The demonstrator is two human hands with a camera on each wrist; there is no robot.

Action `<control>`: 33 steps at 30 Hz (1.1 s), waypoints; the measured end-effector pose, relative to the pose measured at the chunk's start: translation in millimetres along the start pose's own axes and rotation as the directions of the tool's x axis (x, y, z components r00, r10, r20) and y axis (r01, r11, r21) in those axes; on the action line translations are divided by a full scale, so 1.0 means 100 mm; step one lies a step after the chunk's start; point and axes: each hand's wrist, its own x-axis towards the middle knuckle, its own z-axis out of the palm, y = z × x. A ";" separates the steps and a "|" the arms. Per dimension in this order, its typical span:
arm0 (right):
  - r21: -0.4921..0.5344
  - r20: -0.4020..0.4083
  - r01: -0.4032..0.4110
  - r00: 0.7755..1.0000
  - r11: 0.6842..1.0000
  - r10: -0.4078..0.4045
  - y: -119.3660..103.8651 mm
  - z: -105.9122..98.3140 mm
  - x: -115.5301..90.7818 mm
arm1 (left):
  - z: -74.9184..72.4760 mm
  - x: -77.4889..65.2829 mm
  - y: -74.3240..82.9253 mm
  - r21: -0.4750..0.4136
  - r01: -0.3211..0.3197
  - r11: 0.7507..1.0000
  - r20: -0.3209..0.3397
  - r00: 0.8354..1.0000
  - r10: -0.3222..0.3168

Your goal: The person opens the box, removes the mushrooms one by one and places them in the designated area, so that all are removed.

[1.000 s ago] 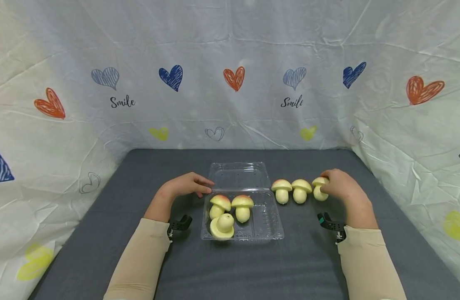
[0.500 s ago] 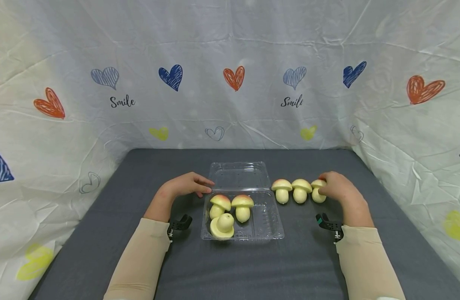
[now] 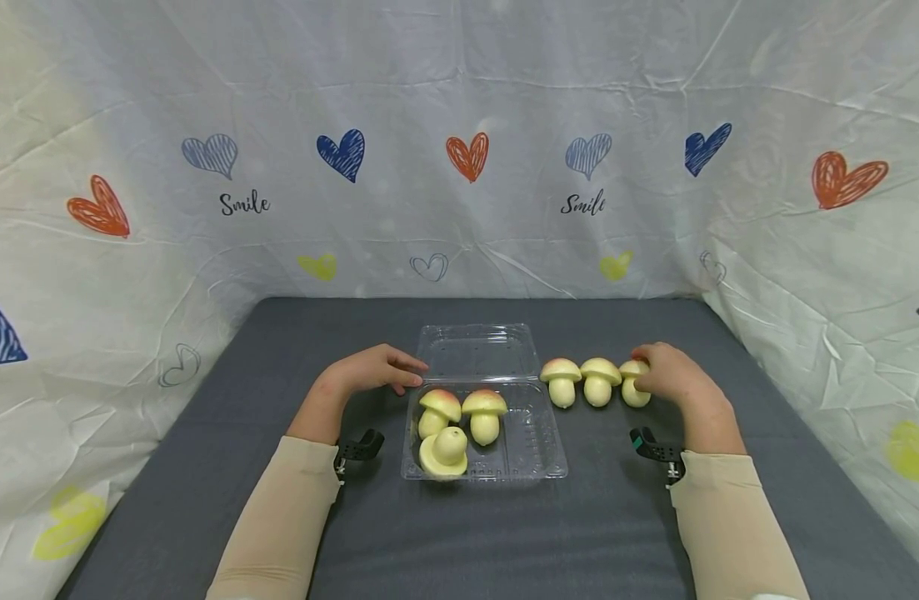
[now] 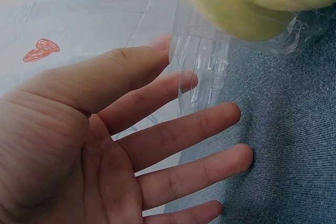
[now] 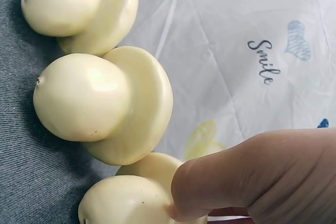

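Observation:
A clear plastic clamshell box lies with its lid laid back behind it. Three toy mushrooms sit in its left half: two upright ones, with the third mushroom in front showing its stem end. My left hand touches the box's left edge near the hinge, thumb at the plastic and fingers spread. Right of the box, three more mushrooms form a row: a near one, a middle one and an outer one. My right hand pinches the outer mushroom, its thumb against the cap.
A dark grey cloth covers the table. Behind and at both sides hangs a pale curtain printed with hearts and "Smile". Both wrists carry black straps, such as the right strap.
My right hand has slid the outer mushroom left, up against the middle one, and the row has shifted very slightly left. The left hand and the box have stayed put.

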 end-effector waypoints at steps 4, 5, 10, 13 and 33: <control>-0.001 0.006 -0.009 1.000 1.000 0.009 -0.02 -0.01 -0.01 | 0.00 0.00 0.00 -0.004 0.003 1.000 0.000 1.000 -0.003; 0.000 0.009 -0.010 1.000 1.000 0.010 -0.02 -0.02 -0.02 | 0.00 0.00 0.00 -0.006 0.004 1.000 0.000 1.000 -0.004; 0.034 0.023 -0.014 1.000 0.999 0.014 -0.08 -0.05 -0.04 | -0.01 0.00 0.01 -0.008 0.011 1.000 0.001 1.000 -0.011; 0.046 0.030 -0.013 0.999 0.999 0.011 -0.13 -0.07 -0.06 | -0.01 0.00 0.01 -0.007 0.013 1.000 0.001 1.000 -0.013; 0.121 -0.031 0.204 0.979 0.972 -0.201 -0.79 -0.23 -0.30 | -0.01 0.01 0.00 -0.013 0.002 1.000 0.008 1.000 -0.002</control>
